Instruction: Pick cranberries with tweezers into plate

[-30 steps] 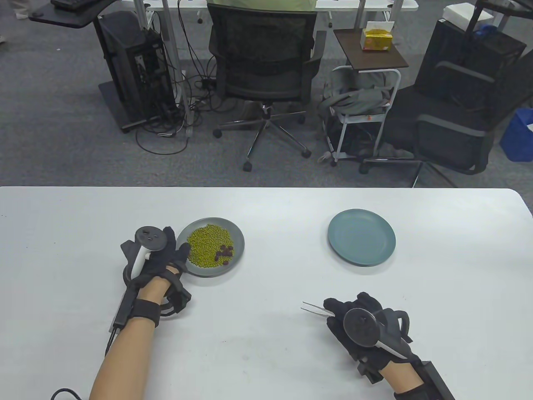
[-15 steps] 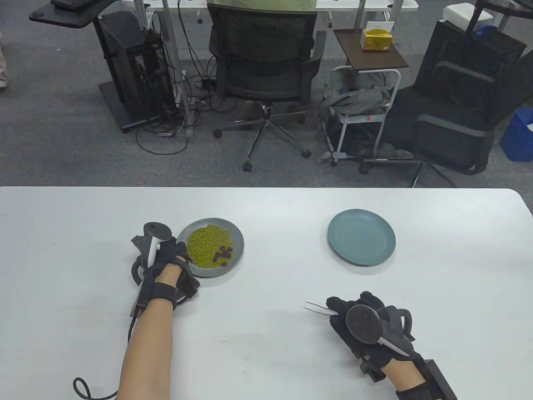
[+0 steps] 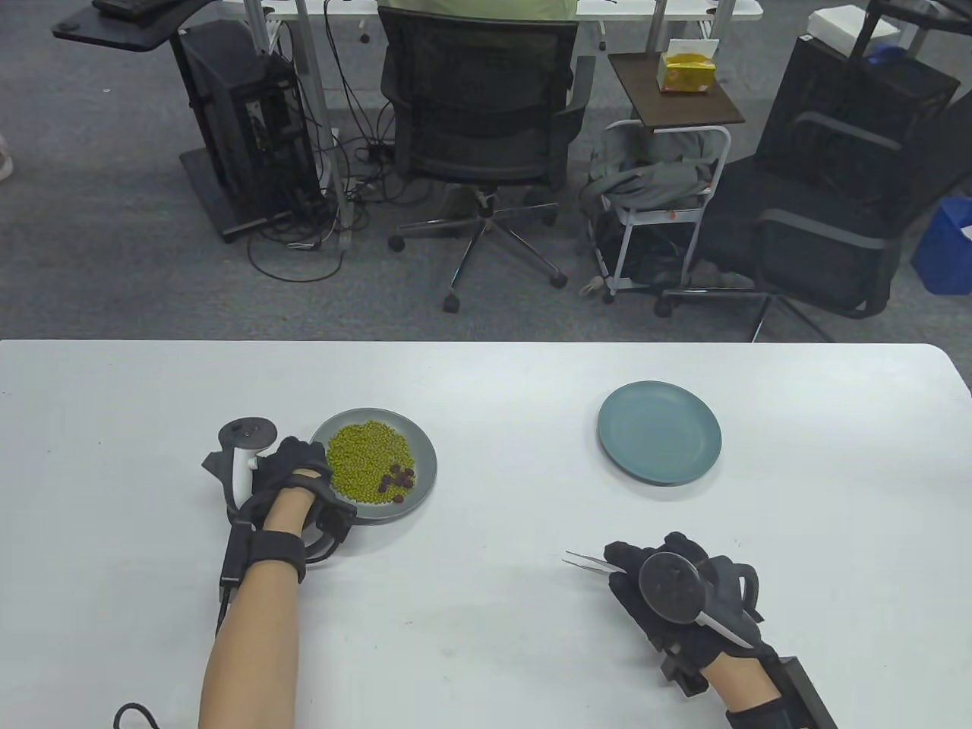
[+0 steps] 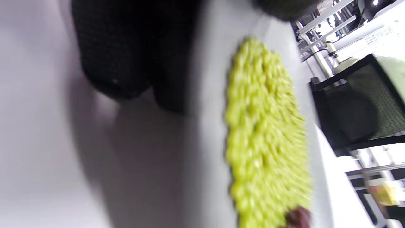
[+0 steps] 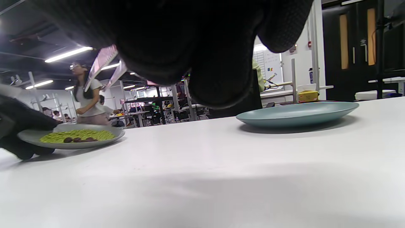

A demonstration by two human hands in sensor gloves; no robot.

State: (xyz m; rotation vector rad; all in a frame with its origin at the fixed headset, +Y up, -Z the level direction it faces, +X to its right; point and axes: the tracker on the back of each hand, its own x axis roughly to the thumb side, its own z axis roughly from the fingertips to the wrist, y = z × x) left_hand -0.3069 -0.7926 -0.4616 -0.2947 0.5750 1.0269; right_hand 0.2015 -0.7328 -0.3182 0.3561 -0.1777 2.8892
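Note:
A grey plate (image 3: 421, 448) at the left holds green beans (image 3: 368, 461) and several dark red cranberries (image 3: 397, 478). My left hand (image 3: 298, 465) grips its left rim; the plate also shows in the left wrist view (image 4: 208, 133) and in the right wrist view (image 5: 34, 135). An empty blue-green plate (image 3: 658, 432) sits at the right, also in the right wrist view (image 5: 297, 113). My right hand (image 3: 668, 585) holds metal tweezers (image 3: 591, 562) low over the table near the front, tips pointing left and apart; the tweezers also show in the right wrist view (image 5: 106, 65).
The white table (image 3: 486, 623) has its far edge just behind the plates. Beyond it stand office chairs (image 3: 478, 129), a small side table with a yellow box (image 3: 687, 72) and a computer tower (image 3: 243, 129).
My left hand has shifted left and toward me, dragging the bean plate slightly with it. My right hand with the tweezers has drifted a little to the right.

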